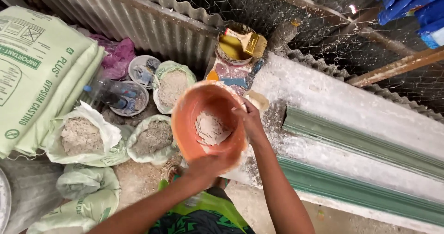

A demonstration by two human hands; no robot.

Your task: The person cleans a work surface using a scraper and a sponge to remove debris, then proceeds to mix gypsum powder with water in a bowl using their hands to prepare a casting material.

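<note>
An orange plastic bowl (194, 118) with a lump of pale plaster paste (210, 128) in it is held tilted toward me at the middle of the view. My left hand (203, 167) grips its near rim from below. My right hand (249, 118) holds the bowl's right rim, fingers curled over the edge. The bowl hangs over the left end of a long white and green moulding form (351, 123).
Several open sacks of grey powder (81, 134) stand at the left, beside a stacked green-white bag (37, 67). A yellow tin (231, 46) with a paintbrush (247, 40) sits behind the bowl. Corrugated sheet and wire mesh close off the back.
</note>
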